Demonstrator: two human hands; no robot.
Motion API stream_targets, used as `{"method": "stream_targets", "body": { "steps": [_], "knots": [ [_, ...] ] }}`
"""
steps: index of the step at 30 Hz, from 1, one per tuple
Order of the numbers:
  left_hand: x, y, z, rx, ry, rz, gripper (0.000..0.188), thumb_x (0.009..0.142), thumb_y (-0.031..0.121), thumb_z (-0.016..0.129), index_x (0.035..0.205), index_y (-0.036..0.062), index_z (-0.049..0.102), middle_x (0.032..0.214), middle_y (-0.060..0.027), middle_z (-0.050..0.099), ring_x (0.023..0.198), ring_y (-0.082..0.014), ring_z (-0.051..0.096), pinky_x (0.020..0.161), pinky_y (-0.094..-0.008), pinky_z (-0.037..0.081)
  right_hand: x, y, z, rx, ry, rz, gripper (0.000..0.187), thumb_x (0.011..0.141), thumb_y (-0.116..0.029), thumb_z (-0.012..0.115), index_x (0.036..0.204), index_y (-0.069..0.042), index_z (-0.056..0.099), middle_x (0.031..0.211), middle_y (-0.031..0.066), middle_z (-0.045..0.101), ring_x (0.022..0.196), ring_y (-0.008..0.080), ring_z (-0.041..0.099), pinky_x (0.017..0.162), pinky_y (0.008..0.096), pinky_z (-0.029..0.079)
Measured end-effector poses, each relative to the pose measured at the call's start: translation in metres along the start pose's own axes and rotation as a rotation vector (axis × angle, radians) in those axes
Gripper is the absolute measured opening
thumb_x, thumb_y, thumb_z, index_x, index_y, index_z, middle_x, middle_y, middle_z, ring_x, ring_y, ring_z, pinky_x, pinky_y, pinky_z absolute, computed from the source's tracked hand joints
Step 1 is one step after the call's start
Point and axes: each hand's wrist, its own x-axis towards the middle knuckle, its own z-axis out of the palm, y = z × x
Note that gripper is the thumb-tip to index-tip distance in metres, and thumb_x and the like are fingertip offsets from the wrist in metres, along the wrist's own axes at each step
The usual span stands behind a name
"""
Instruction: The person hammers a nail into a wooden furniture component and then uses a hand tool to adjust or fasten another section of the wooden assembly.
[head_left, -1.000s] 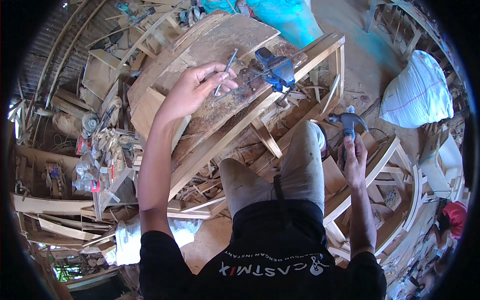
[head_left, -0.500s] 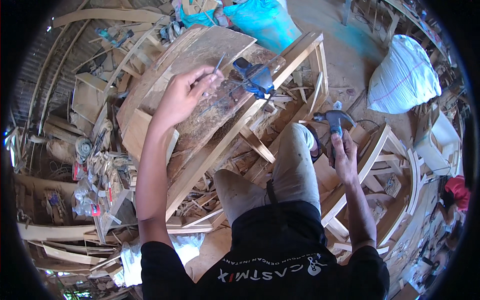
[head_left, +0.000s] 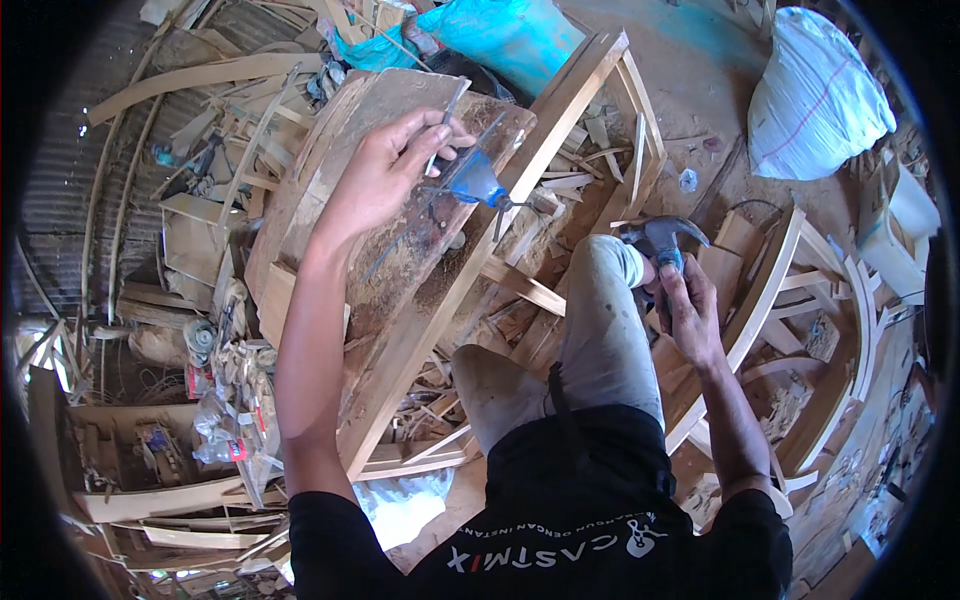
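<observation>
My left hand is closed around a thin dark metal rod, which sticks up past the fingers. That hand is over a worn wooden bench, right beside a blue bench vise. A narrow dark strip runs across the vise; whether the jaws grip it is hard to see. My right hand is wrapped around the handle of a claw hammer, held head up beside my right knee.
A long wooden frame runs along the bench, with scraps and shavings below. Another curved wooden frame stands to the right. A stuffed white sack and a turquoise sack lie at the far side. Wood pieces and plastic bottles crowd the left.
My left hand has come closer to the vise and now partly covers it, still with the rod. The hammer stays in my right hand, its head turned slightly. The whole view has shifted.
</observation>
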Motion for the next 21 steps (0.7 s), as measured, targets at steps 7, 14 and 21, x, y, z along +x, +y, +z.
{"method": "stream_targets", "body": {
  "steps": [7, 14, 21],
  "knots": [
    [0.008, -0.007, 0.0, 0.01, 0.007, 0.013, 0.024, 0.115, 0.02, 0.052, 0.125, 0.0019, 0.065, 0.116, -0.0119, 0.077, 0.1, -0.0135, 0.067, 0.087, -0.031, 0.055, 0.014, 0.01, -0.021, -0.009, 0.0, 0.093, 0.042, 0.112, -0.046, 0.056, 0.112, -0.004, 0.058, 0.081, -0.0027, 0.053, 0.068, 0.0055, 0.047, 0.062, 0.0263, 0.042],
    [0.011, -0.007, 0.005, -0.004, 0.085, 0.029, 0.022, 0.113, 0.017, 0.056, 0.122, 0.0007, 0.068, 0.109, -0.0094, 0.077, 0.094, -0.0133, 0.068, 0.084, -0.0316, 0.056, 0.03, 0.007, -0.033, 0.004, -0.012, 0.15, 0.045, 0.111, -0.049, 0.056, 0.115, -0.004, 0.058, 0.083, -0.0016, 0.054, 0.071, 0.006, 0.049, 0.064, 0.026, 0.043],
    [0.016, -0.009, 0.005, -0.003, 0.088, 0.035, 0.021, 0.112, 0.015, 0.057, 0.121, 0.0003, 0.069, 0.108, -0.0091, 0.076, 0.093, -0.0134, 0.069, 0.084, -0.0309, 0.056, 0.037, 0.018, -0.043, 0.048, 0.016, 0.177, 0.048, 0.112, -0.047, 0.055, 0.128, -0.002, 0.059, 0.081, -0.0028, 0.052, 0.068, 0.0057, 0.046, 0.061, 0.025, 0.04]
  ]
}}
